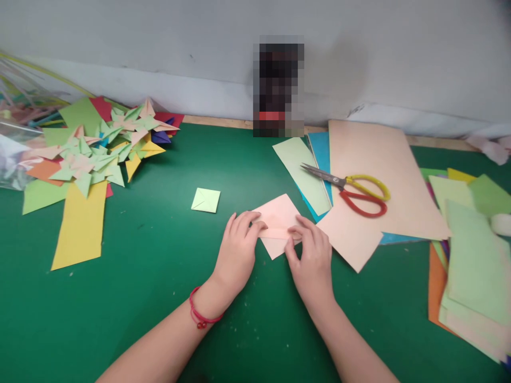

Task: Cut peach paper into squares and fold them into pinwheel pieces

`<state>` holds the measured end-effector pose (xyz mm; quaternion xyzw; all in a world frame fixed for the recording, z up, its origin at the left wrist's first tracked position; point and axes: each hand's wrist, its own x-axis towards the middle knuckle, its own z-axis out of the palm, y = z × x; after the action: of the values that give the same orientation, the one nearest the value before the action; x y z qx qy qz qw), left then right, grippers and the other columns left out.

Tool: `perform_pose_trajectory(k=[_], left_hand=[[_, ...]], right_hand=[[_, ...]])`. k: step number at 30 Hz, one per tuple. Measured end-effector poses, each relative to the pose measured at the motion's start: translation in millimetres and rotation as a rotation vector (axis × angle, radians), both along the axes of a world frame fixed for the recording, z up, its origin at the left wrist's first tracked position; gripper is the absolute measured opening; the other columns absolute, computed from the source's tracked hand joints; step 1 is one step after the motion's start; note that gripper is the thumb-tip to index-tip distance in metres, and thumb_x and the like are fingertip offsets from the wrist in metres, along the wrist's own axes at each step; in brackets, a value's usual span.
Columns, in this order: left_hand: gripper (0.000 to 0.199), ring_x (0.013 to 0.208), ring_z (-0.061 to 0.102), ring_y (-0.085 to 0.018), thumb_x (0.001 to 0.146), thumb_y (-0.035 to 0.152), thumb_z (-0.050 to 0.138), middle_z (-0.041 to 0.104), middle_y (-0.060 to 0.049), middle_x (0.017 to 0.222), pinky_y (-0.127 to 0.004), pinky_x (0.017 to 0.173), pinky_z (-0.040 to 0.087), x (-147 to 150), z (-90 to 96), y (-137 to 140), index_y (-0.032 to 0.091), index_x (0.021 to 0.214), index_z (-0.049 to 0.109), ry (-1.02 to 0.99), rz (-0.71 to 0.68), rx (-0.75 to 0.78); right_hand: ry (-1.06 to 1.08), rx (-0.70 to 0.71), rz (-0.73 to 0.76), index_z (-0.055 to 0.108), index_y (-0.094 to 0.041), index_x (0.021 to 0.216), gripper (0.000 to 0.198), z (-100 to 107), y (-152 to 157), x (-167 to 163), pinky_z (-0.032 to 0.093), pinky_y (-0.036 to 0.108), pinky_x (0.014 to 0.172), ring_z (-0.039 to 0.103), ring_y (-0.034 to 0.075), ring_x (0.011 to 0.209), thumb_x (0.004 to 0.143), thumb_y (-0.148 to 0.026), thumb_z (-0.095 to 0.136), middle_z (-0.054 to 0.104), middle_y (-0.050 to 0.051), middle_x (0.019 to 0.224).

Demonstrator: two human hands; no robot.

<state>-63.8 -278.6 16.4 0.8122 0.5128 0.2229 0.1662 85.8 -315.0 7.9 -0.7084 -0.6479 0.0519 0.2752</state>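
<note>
A peach square of paper (281, 210) lies turned corner-up on the green table, with a narrow folded strip running across its lower half. My left hand (240, 246) has its thumb and fingertips closed on the left end of that strip. At the right end, my right hand (312, 255) pinches the fold between thumb and fingers. Part of the paper's left and right corners is hidden under the fingers. To the left of my left hand sits a small folded light green paper square (206, 200) with crease lines.
Scissors (339, 183) with yellow and red handles rest on a large peach sheet (371, 154). A second peach square (353, 239) lies near my right hand. Folded paper stars (91, 149) are heaped at left; coloured sheets (477, 260) are stacked at right. A wall (179, 48) bounds the table behind.
</note>
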Motion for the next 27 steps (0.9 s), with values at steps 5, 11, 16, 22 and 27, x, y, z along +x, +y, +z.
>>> perform_pose_trajectory(k=[5,11,16,22,27], left_hand=[[0.031,0.115,0.045,-0.020,0.082,0.001,0.037,0.054,-0.007,0.116,-0.047,0.103,0.029,-0.9,-0.2,0.1,0.020,0.098,0.054,-0.023,-0.004,-0.016],[0.026,0.113,0.046,-0.020,0.082,0.004,0.041,0.054,-0.006,0.114,-0.046,0.104,0.029,-0.7,4.9,1.3,0.020,0.097,0.054,-0.052,0.000,-0.050],[0.023,0.111,0.047,-0.022,0.084,0.017,0.048,0.053,-0.008,0.114,-0.047,0.100,0.033,-0.8,3.5,2.6,0.019,0.107,0.050,-0.088,0.020,-0.038],[0.018,0.111,0.046,-0.023,0.083,0.018,0.050,0.052,-0.010,0.115,-0.047,0.098,0.035,-2.1,1.2,3.1,0.018,0.101,0.051,-0.126,0.034,-0.046],[0.003,0.112,0.046,-0.021,0.082,0.016,0.051,0.053,-0.007,0.113,-0.045,0.097,0.036,-2.9,2.4,3.4,0.018,0.081,0.052,-0.199,0.045,-0.078]], right_hand=[[-0.003,-0.006,-0.003,0.053,-0.019,0.093,0.013,0.2,-0.2,0.0,0.038,0.041,0.084,0.049,0.025,0.104,0.081,-0.017,0.047,0.054,0.011,0.117],[-0.019,-0.014,0.000,0.054,-0.019,0.091,0.013,0.3,-0.3,-0.1,0.038,0.040,0.084,0.049,0.025,0.104,0.082,-0.016,0.045,0.054,0.011,0.117],[-0.026,-0.008,0.004,0.055,-0.019,0.092,0.018,-1.1,-0.7,0.7,0.039,0.041,0.083,0.048,0.025,0.104,0.083,-0.013,0.040,0.054,0.011,0.118],[0.000,-0.010,0.000,0.054,-0.019,0.093,0.021,-2.1,-0.7,1.0,0.039,0.042,0.085,0.048,0.024,0.105,0.083,-0.010,0.038,0.055,0.010,0.118],[0.134,0.062,0.007,0.052,-0.019,0.100,0.019,3.5,-0.3,1.6,0.038,0.044,0.091,0.048,0.023,0.109,0.084,-0.014,0.042,0.054,0.011,0.116]])
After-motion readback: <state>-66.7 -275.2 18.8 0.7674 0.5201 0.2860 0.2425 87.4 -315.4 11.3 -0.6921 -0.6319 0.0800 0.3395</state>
